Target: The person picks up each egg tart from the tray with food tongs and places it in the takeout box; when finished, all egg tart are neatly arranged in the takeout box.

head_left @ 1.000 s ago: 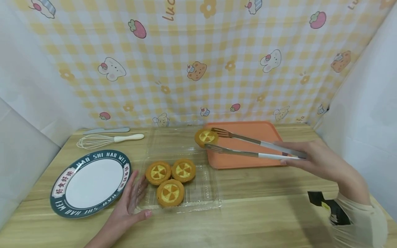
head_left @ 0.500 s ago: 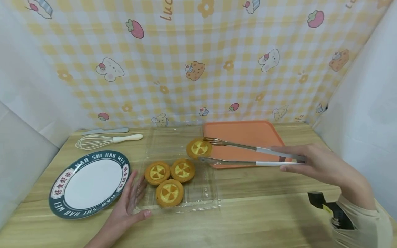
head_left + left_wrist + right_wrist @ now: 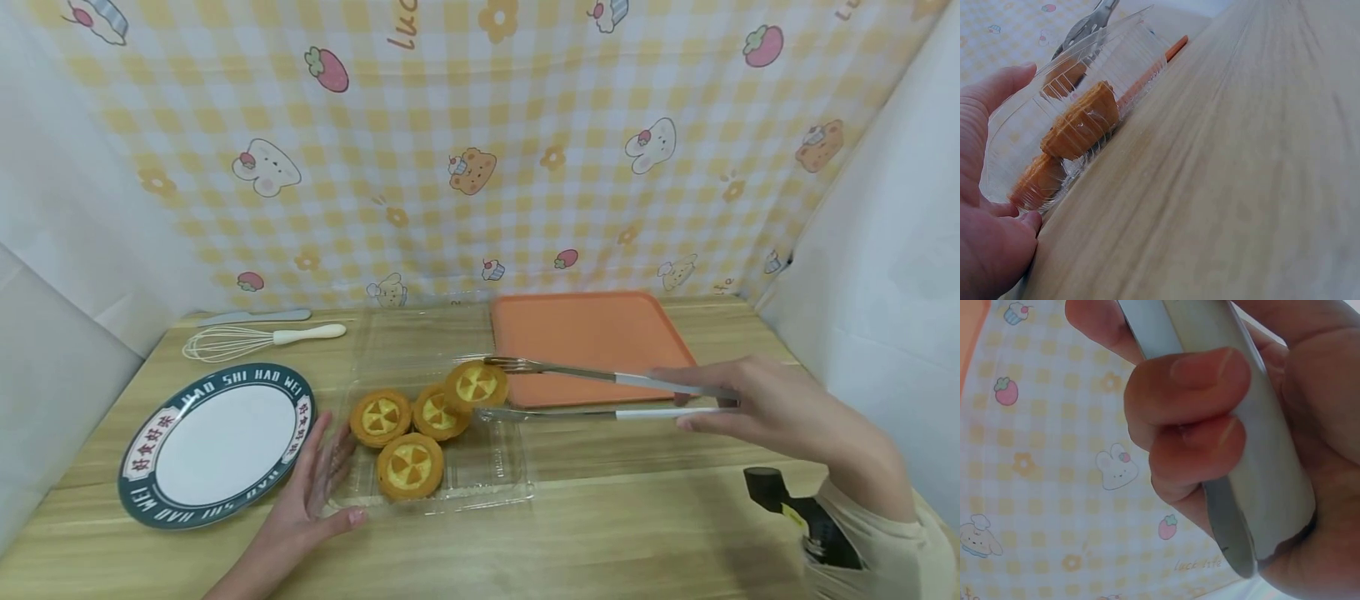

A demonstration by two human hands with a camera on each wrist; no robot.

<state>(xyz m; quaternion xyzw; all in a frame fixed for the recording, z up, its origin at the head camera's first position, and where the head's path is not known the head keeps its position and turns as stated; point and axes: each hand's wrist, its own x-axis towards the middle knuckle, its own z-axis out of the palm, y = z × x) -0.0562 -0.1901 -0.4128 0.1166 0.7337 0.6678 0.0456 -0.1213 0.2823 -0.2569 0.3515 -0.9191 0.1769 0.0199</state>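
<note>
My right hand (image 3: 772, 408) grips metal tongs (image 3: 570, 371) by their white handles; the right wrist view shows the fingers curled round them. Between the tong tips is an egg tart (image 3: 477, 383), raised and overlapping another tart (image 3: 435, 417) in the head view. Two more tarts, one at the left (image 3: 380, 418) and one in front (image 3: 410, 468), sit in the clear plastic container (image 3: 487, 475), whose lid (image 3: 423, 333) lies back. Spread along the container's left front corner, my left hand (image 3: 300, 508) touches its wall, the fingers nearly straight. In the left wrist view tarts (image 3: 1082, 122) show through the plastic.
An orange tray (image 3: 592, 325) lies behind the tongs at the right. To the left are a green-rimmed plate (image 3: 228, 450), a whisk (image 3: 262, 337) and a flat knife (image 3: 255, 317). A checked cloth (image 3: 480, 125) hangs at the table's back edge.
The tongs and the tart between them have moved left and nearer, from beside the tray to over the container. My left hand stays at the container's corner.
</note>
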